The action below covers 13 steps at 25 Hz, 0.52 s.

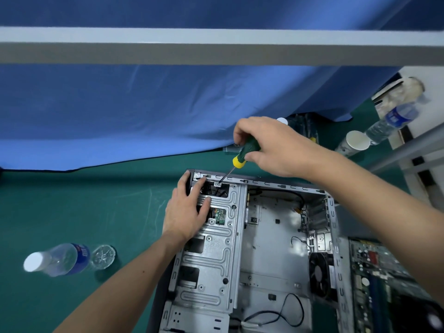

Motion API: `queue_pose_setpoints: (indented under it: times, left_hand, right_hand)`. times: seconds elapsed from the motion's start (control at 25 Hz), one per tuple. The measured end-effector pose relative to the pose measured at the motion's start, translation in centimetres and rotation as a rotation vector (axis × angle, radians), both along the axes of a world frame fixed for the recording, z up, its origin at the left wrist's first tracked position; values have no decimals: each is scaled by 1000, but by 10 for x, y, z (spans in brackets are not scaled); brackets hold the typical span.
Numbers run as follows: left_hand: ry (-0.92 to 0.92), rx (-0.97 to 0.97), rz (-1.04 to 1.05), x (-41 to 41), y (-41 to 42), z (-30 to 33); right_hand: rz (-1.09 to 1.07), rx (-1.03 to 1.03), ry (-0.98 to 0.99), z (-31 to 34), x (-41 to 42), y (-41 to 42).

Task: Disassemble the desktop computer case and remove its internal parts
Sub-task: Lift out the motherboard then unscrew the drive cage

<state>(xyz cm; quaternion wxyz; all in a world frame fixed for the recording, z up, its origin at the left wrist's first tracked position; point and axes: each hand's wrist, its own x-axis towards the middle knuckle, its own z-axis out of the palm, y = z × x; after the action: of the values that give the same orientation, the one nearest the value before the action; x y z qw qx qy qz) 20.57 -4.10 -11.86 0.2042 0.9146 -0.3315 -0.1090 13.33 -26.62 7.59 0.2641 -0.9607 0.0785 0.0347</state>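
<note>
1. Computer case (283,227) lies on its side, open face up, on the green mat (72,212) in the near right half of the scene; its main bay is mostly bare, so we judge the task well along.
2. Just right of the case, a circuit board (374,267) lies on the mat, already out. A fan (318,272) and loose black cables (286,311) remain inside.
3. Our right hand (274,145) is curled round the green and yellow handle of a screwdriver (242,152). Its thin shaft slants down and left to a screw (218,184) at the far edge of the drive cage (213,255).
4. Our left hand (189,207) lies flat, fingers nearly straight, on the far left corner of the cage, with the thumb over the case's outer wall. It grips nothing; it seems to brace the metal.
5. We judge the step in hand to be undoing the cage's fixing screw.
6. The next move calls for steady downward pressure with the tip seated squarely, then a lift of the freed screw before it drops into the case. Whether the tip sits fully in the screw head we cannot tell.
7. A water bottle (57,259) lies on its side on the mat at near left, well apart from the work.
</note>
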Motion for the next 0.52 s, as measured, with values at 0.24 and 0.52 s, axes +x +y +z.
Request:
queue_pose_setpoints:
  times: [0.24,0.52]
  left_hand:
    - [55,-73,13,-4,1,17]
    - [251,-258,-77,-25,-10,62]
  right_hand:
    - [-400,290,-124,-19,-58,-8]
    - [-638,581,-180,-40,-107,2]
